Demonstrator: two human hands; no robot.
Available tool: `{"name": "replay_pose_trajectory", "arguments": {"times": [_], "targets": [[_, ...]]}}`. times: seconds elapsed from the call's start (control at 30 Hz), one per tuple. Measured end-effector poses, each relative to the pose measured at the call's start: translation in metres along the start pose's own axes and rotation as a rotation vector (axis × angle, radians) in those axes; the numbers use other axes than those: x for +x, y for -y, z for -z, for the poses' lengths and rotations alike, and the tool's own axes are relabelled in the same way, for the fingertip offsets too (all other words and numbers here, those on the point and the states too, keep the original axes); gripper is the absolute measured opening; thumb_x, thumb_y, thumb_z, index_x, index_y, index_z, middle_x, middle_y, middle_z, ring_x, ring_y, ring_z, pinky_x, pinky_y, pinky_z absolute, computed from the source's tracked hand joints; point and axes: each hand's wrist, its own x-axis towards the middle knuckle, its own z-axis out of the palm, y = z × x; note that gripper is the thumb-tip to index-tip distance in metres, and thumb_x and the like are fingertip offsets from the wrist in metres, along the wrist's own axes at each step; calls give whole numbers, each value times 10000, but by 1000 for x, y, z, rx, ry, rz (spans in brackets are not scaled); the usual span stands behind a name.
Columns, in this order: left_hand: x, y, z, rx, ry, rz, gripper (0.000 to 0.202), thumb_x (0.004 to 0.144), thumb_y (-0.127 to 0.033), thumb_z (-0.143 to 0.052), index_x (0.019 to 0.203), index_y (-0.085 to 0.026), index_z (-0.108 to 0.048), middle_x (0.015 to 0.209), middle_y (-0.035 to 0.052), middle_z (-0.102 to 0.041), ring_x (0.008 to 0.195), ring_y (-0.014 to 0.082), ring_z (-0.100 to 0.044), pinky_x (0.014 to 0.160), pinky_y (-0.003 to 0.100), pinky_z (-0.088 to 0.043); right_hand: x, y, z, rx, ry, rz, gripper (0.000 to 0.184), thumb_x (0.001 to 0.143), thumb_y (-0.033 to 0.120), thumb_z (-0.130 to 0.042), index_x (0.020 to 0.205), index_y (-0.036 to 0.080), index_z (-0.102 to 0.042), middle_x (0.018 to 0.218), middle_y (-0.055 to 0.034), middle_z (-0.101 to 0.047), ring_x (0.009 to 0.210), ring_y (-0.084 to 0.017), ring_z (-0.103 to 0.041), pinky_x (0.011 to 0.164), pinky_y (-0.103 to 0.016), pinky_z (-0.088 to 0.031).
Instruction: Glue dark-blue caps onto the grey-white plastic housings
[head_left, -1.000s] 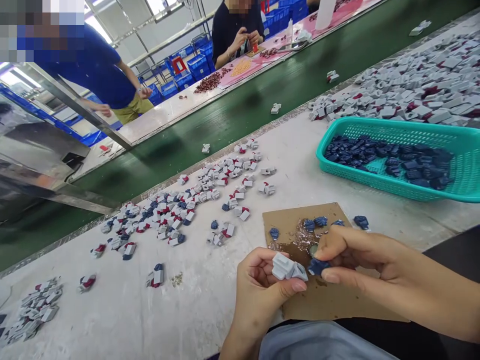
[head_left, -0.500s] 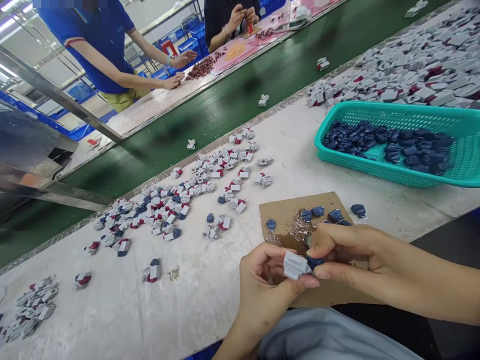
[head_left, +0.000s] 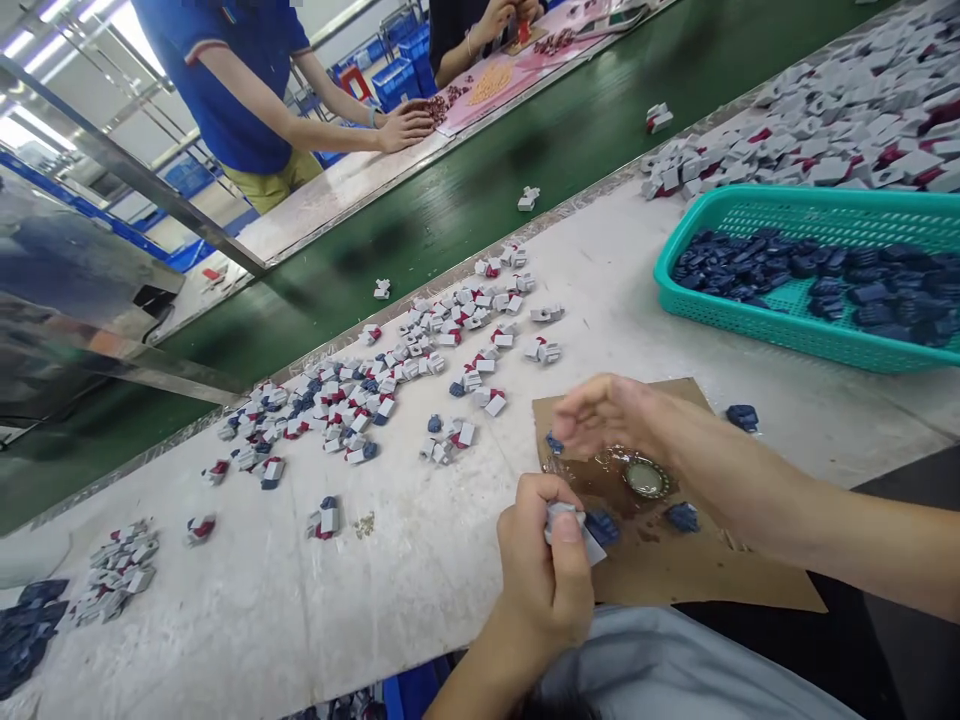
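Note:
My left hand (head_left: 544,570) is closed around a small light-grey plastic part (head_left: 564,522), gripped between thumb and curled forefinger. Beside that part shows a dark blue plastic piece (head_left: 601,527); whether it is joined to it or lies behind it I cannot tell. Fingers stretched and slightly bent, my right hand (head_left: 622,420) hovers over the cardboard sheet (head_left: 750,580), its fingertips close to another blue piece (head_left: 554,442). Under that hand a round cap of clear liquid (head_left: 646,478) sits on a wet brown patch. One more blue piece (head_left: 683,517) lies right of the cap.
A green perforated basket (head_left: 795,335) of dark blue pieces stands at right. Behind it is a big heap of grey and red parts (head_left: 840,120). Grey, red and blue assemblies (head_left: 337,400) spread over the table. Beyond runs a green conveyor (head_left: 465,220), with co-workers (head_left: 247,90) across it.
My right hand has left the part in my left hand and moved up and left over the cardboard. My left hand has turned, keeping the grey part. The view has shifted slightly.

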Motion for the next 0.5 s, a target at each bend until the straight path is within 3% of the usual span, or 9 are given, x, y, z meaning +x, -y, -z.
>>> {"name": "replay_pose_trajectory", "arguments": {"times": [0.03, 0.1, 0.2, 0.3, 0.37, 0.5], "targets": [[0, 2, 1, 17, 40, -22, 486, 934, -683, -468, 796, -232, -585, 541, -42, -432, 447, 129, -374, 487, 303, -264, 3, 5, -9, 91, -21, -65, 711, 702, 870, -567, 943, 206, -641, 937, -77, -705, 935, -226, -653, 825, -323, -522], [0, 6, 1, 49, 85, -94, 411, 961, -588, -488, 815, -230, -627, 581, -5, -536, 484, 156, -464, 515, 308, -339, 6, 13, -27, 223, 60, -229, 727, 641, 871, -613, 947, 211, -611, 934, -79, -727, 942, -229, -671, 805, -311, -524], [-3, 9, 0, 69, 26, -194, 236, 908, -416, -570, 842, -225, -693, 758, 80, -691, 704, 251, -618, 680, 366, -460, 3, 18, -45, 285, 225, -366, 716, 679, 895, -551, 897, 215, -594, 765, -57, -722, 783, -200, -670, 696, -285, -504], [-5, 9, -4, 54, -24, -161, 179, 805, -339, -611, 844, -214, -733, 862, 127, -724, 843, 316, -640, 781, 425, -487, -2, 15, -51, 294, 279, -333, 747, 674, 948, -473, 745, 210, -566, 533, -25, -606, 635, -185, -623, 629, -279, -493], [-6, 9, -6, 52, -13, -133, 174, 739, -325, -629, 808, -212, -742, 933, 150, -730, 906, 345, -639, 822, 450, -492, -5, 9, -51, 302, 267, -290, 762, 660, 969, -452, 656, 212, -531, 478, -14, -548, 596, -178, -603, 608, -277, -495], [-14, 11, -6, 42, -7, -54, 114, 620, -281, -665, 702, -230, -725, 794, 125, -694, 805, 329, -631, 813, 464, -489, -13, -8, -51, 288, 197, -235, 760, 689, 965, -438, 584, 213, -485, 463, -6, -517, 591, -160, -590, 642, -268, -504]]}}
